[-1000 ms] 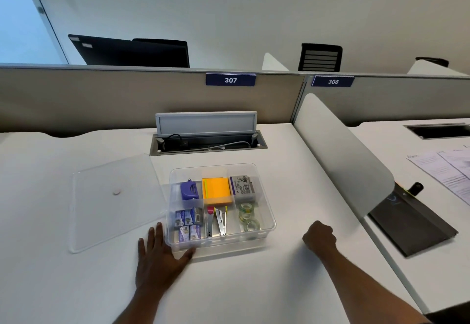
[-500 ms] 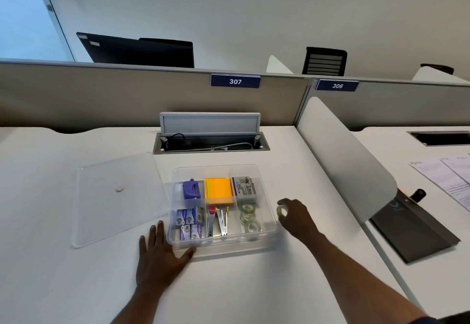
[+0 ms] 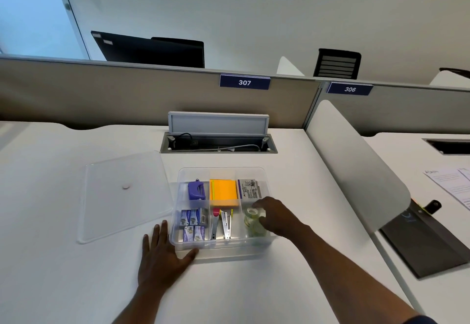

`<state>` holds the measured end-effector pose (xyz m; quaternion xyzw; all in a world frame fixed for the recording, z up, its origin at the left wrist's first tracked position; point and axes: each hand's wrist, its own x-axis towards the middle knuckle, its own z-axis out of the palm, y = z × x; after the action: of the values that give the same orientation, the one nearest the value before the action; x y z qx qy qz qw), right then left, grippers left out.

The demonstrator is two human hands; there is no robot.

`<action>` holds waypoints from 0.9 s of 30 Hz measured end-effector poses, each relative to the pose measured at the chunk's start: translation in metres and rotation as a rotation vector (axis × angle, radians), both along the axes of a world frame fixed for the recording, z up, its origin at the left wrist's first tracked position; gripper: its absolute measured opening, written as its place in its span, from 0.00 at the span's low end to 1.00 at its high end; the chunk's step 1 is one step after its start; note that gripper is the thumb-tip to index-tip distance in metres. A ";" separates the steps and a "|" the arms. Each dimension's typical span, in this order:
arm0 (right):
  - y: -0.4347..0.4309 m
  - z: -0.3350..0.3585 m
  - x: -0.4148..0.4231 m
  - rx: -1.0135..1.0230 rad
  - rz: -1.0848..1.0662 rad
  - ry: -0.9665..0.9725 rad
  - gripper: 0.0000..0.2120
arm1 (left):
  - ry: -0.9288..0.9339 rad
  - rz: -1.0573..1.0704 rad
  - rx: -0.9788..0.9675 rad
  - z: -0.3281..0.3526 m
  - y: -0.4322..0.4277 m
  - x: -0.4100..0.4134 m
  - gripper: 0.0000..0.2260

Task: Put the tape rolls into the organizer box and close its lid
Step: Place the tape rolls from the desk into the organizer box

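A clear plastic organizer box (image 3: 263,178) sits open on the white desk, split into several compartments. My right hand (image 3: 276,215) reaches over its near right compartment, fingers closed on a clear tape roll (image 3: 251,212) held just above other tape rolls (image 3: 254,228) lying there. My left hand (image 3: 164,255) lies flat on the desk, fingers spread, thumb against the box's near left corner. The clear lid (image 3: 124,194) lies flat on the desk left of the box.
The box also holds a purple stapler (image 3: 196,191), orange sticky notes (image 3: 223,192), staple boxes (image 3: 193,223) and a labelled packet (image 3: 249,189). An open cable tray (image 3: 218,143) sits behind it. A white divider (image 3: 356,168) stands at right, a dark folder (image 3: 427,242) beyond.
My right hand moved left from the desk beside the box, carrying a tape roll, to over the near right compartment. My left hand has stayed put.
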<state>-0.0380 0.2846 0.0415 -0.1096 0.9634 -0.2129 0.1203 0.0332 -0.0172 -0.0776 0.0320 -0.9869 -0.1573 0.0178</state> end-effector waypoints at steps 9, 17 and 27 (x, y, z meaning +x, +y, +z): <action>0.003 -0.007 -0.015 -0.008 -0.178 0.080 0.14 | -0.012 -0.005 -0.008 0.000 0.000 -0.001 0.47; -0.015 -0.013 -0.018 0.074 -0.054 -0.090 0.27 | -0.009 -0.007 -0.015 0.002 0.000 -0.001 0.46; -0.020 -0.022 -0.022 0.184 0.026 -0.105 0.22 | -0.010 0.009 -0.013 0.003 0.000 -0.001 0.48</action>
<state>-0.0596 0.2648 0.0191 -0.0995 0.9697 -0.1274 0.1830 0.0319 -0.0174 -0.0749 0.0373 -0.9878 -0.1506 0.0136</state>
